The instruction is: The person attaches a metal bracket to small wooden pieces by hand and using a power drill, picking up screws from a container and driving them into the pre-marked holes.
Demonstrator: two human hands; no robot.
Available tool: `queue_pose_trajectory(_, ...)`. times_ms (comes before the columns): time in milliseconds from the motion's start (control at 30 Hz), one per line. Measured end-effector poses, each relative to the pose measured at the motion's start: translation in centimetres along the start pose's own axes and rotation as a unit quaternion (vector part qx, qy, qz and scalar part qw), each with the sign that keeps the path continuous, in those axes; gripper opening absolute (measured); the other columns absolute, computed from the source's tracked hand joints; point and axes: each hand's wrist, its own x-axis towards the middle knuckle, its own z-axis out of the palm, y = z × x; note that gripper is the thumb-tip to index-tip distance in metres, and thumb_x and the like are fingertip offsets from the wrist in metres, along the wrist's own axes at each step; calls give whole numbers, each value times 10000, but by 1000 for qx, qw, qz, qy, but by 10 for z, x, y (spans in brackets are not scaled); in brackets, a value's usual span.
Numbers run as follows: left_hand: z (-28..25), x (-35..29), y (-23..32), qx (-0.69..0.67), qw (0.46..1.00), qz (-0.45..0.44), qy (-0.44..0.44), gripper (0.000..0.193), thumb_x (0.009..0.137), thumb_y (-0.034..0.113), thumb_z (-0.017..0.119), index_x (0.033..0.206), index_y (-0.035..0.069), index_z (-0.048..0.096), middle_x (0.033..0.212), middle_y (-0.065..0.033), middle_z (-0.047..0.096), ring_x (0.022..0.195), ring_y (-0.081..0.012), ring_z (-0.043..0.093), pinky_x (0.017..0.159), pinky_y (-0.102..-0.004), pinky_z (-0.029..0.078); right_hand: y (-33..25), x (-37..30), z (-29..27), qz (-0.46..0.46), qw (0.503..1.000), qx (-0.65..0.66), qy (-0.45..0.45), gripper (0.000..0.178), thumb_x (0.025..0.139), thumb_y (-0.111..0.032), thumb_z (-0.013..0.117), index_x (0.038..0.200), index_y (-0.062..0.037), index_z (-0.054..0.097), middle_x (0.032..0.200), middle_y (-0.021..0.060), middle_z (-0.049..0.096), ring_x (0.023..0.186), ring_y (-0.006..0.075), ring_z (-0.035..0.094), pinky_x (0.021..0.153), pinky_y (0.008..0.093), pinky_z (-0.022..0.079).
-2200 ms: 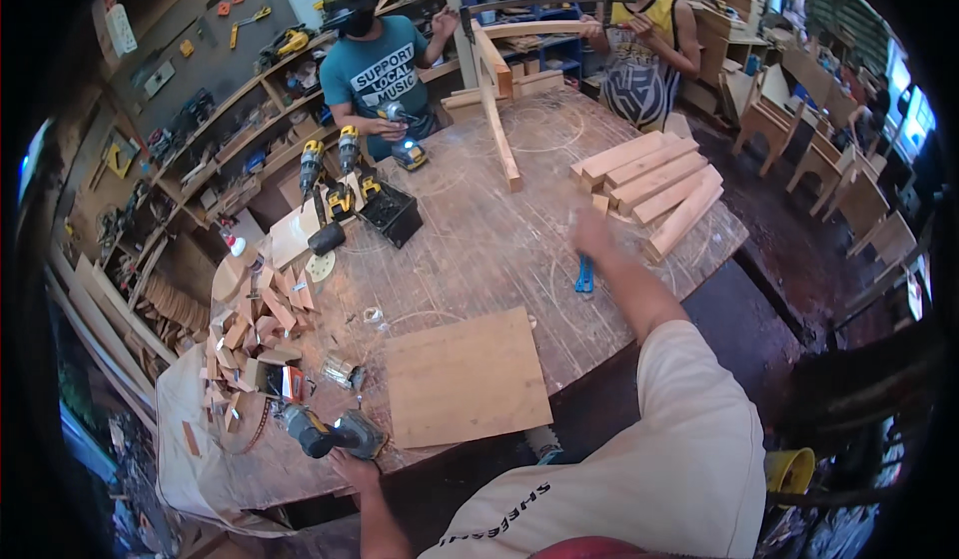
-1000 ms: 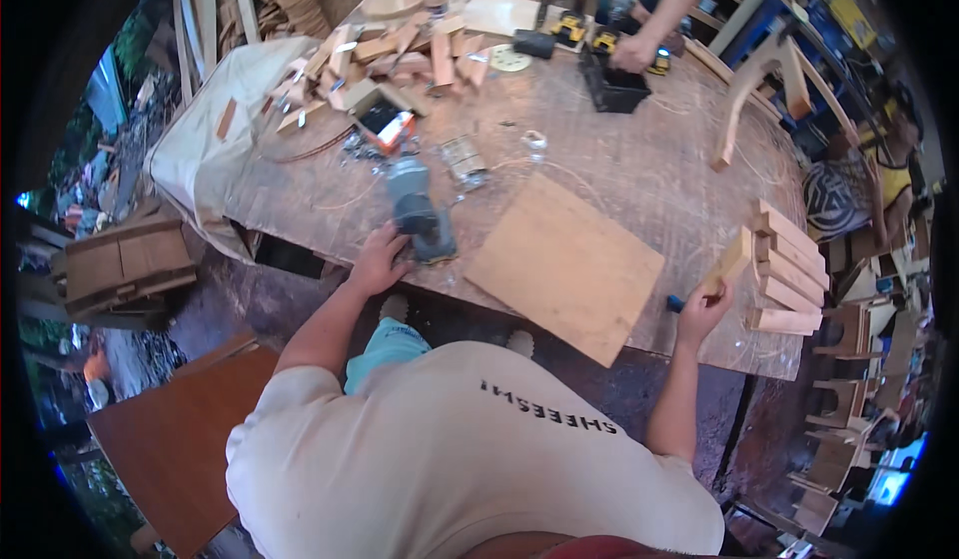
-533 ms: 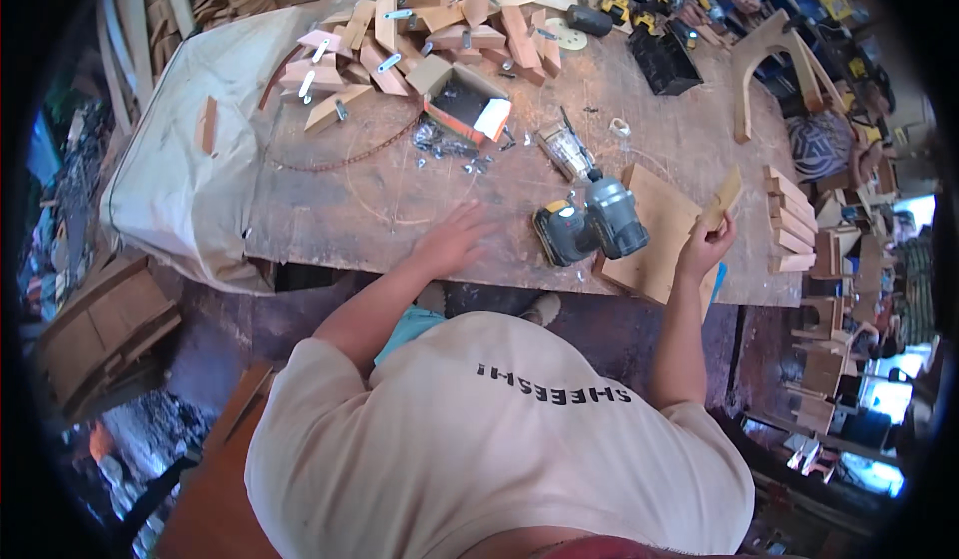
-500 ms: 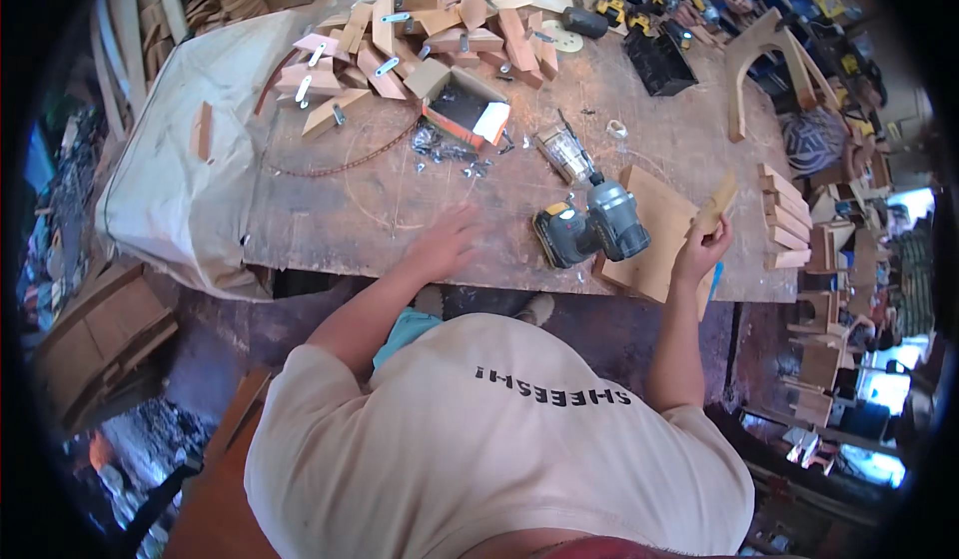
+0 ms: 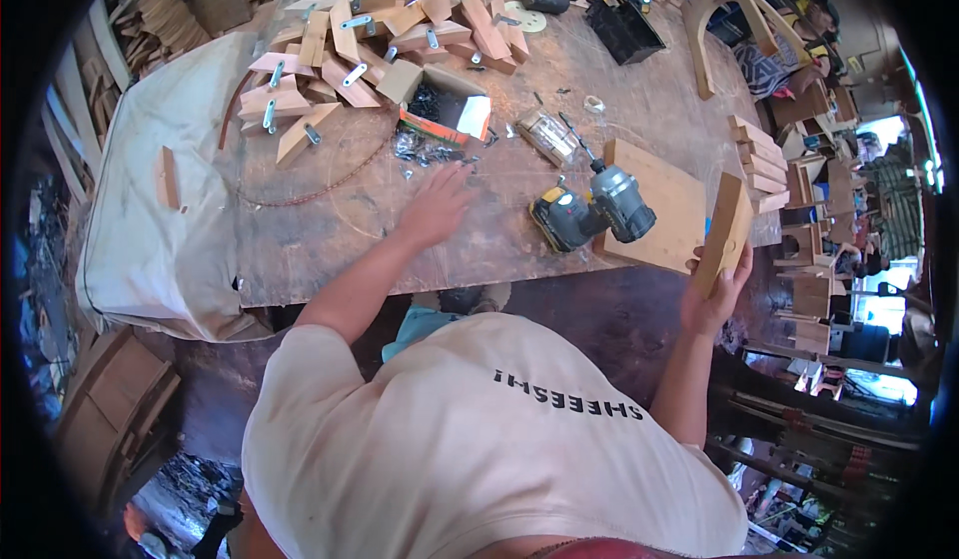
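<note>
Wood block: held up at the right front of the table (image 5: 300, 249), partly in front of the flat board's right edge in this view; the wood block (image 5: 729, 224) is gripped near its lower end.
Which way it points: long axis is run away from the body, far end tipped slightly to the right, near end aimed back at the forearm; two long faces are shown, and a small round mark can be seen on one.
Right hand: closed around the block, fingers and thumb wrapped on opposite sides, so the right hand (image 5: 711, 304) is pretty much filled.
Left hand: nothing gripped, fingers stretched forward, palm down; the left hand (image 5: 438, 204) is kept just short of the loose screws (image 5: 425, 147). Whether the tabletop is touched can't be told.
Drill: parked between the hands, so the drill (image 5: 589, 209) is in the way of a straight line across; its body overlaps the flat board (image 5: 664, 194).
Screw box: left open behind the left hand, the box (image 5: 450, 109) having a clear packet (image 5: 546, 137) to its right.
Further out: a heap of angled offcuts (image 5: 380, 49) is piled at back left, stacked sticks (image 5: 761, 164) are lined up beyond the block.
</note>
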Motion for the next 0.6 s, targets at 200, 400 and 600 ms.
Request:
queue_pose_trajectory(200, 14, 40, -18, 65, 996, -8, -54, 440, 882, 218, 562, 1314, 138, 534, 1388, -112, 465, 1334, -289, 381, 1132, -483, 232, 56, -59, 67, 193, 939, -3, -284, 666, 847, -202, 693, 1413, -56, 375, 1274, 137, 508, 1044, 244, 591, 764, 393, 568)
queue_pose_trajectory(400, 0, 23, -28, 107, 991, -63, -46, 470, 884, 215, 554, 1344, 135, 504, 1411, -87, 459, 1324, -261, 397, 1120, -477, 254, 138, -67, 76, 326, 861, -39, -387, 512, 877, -68, 588, 1368, -45, 446, 1233, 102, 537, 1065, 165, 562, 848, 279, 493)
queue_pose_trajectory(600, -27, -25, -50, 185, 973, -121, -68, 502, 854, 139, 561, 1350, 124, 488, 1441, -94, 429, 1348, -285, 373, 1117, -488, 264, 176, -60, 77, 202, 857, -153, -448, 521, 832, -94, 604, 1336, -66, 473, 1227, 124, 567, 1123, 204, 557, 953, 322, 441)
